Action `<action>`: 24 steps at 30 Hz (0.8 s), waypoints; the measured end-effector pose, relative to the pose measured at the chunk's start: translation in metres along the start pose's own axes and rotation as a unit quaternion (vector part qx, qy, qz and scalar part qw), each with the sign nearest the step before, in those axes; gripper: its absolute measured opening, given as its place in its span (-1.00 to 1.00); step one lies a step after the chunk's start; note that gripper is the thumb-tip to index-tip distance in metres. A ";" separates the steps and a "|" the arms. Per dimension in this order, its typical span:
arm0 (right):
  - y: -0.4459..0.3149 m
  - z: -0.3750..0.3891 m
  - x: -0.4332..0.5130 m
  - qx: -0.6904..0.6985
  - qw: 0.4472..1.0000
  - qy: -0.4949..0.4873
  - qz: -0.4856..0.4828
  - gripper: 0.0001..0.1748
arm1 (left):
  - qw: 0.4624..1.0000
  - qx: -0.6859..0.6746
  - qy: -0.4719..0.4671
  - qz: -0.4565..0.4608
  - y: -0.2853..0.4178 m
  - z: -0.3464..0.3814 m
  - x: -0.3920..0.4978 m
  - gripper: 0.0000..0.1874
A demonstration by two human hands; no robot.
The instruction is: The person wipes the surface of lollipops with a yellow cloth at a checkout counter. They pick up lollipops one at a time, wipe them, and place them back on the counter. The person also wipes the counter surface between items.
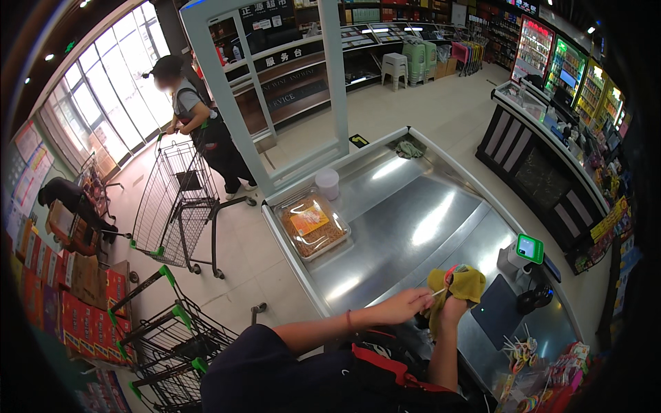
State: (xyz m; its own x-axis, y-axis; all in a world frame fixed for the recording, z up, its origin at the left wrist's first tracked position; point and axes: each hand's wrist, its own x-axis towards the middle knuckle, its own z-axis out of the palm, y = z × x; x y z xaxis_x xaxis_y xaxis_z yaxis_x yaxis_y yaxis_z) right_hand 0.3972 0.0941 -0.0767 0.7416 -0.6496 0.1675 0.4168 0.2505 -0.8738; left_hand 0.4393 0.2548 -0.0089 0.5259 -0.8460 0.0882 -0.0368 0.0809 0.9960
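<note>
My left hand (414, 304) pinches the white stick of a wrapped lollipop (450, 276). The lollipop's colourful head rests against a yellow cloth (471, 284), which partly covers it. My right hand (452, 313) grips this cloth from below, close beside the left. Both hands are over the near edge of a stainless steel counter (382, 242). Just right of them lies a dark flat pad (497, 310). More lollipops (520, 351) stand in a cluster at the counter's near right corner, their white sticks pointing up.
A clear plastic box of brown food (313, 224) and a pale tub (327, 184) sit on the counter's left side. A green rag (409, 149) lies at the far corner. A payment terminal (528, 249) stands right. Beyond the counter, a person (193, 118) holds a shopping cart (175, 201).
</note>
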 end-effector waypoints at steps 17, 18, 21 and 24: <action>-0.024 0.032 -0.006 -0.014 0.997 0.027 0.064 -0.64 | 0.990 -0.055 0.129 0.028 -0.006 0.036 0.000 -0.84; -0.025 0.032 -0.006 -0.065 0.997 0.032 0.039 -0.68 | 0.991 -0.024 0.130 -0.015 -0.010 0.038 -0.001 -0.82; -0.022 0.026 -0.004 -0.156 0.986 0.055 -0.024 -0.71 | 0.993 -0.025 0.109 -0.028 -0.015 0.033 0.001 -0.80; -0.011 0.013 -0.003 -0.259 0.958 0.121 -0.022 -0.71 | 0.994 0.036 0.100 -0.014 -0.011 0.028 0.004 -0.76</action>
State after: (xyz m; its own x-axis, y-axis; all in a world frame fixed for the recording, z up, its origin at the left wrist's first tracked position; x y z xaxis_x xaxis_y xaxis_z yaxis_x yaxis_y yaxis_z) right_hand 0.3973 0.1033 -0.0618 0.5594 -0.8144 0.1545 0.0818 -0.1312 -0.9880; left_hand 0.4181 0.2361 -0.0190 0.6861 -0.7247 0.0638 -0.0776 0.0143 0.9969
